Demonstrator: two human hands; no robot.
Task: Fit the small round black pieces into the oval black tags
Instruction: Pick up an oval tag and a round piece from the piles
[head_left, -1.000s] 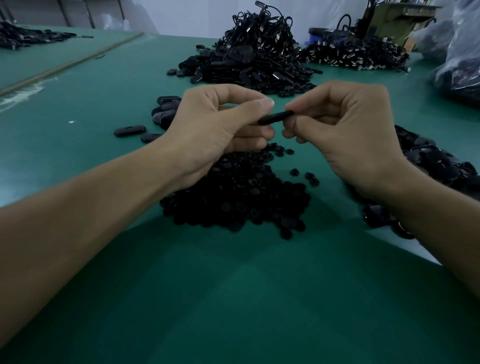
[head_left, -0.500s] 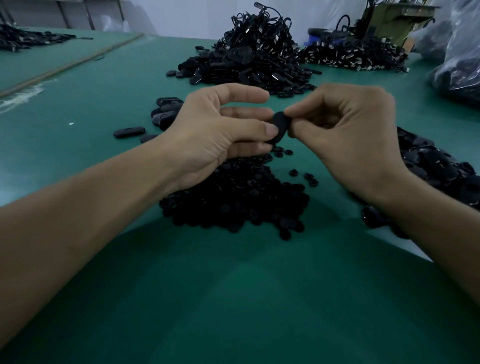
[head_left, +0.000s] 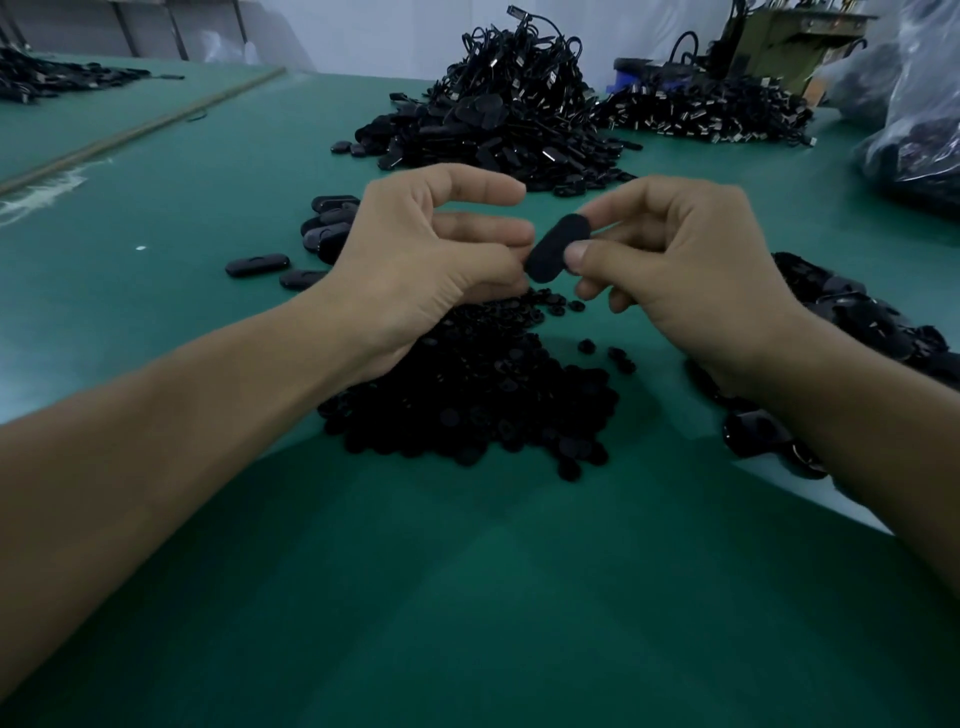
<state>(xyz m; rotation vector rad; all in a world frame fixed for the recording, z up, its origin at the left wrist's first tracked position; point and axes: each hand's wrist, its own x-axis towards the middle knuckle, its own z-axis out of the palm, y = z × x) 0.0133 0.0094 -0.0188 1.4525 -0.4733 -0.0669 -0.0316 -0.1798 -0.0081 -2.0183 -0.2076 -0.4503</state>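
Two hands meet above the pile of round pieces (head_left: 467, 395) on the green worktop (head_left: 467, 597). Your right hand (head_left: 691, 270) pinches one oval tag (head_left: 557, 248) by its upper end. Your left hand (head_left: 426, 265) has its thumb lifted and its fingertips at the tag's lower end; whether it carries a round piece cannot be told. Hold the tag steady, seat the piece squarely, then press evenly.
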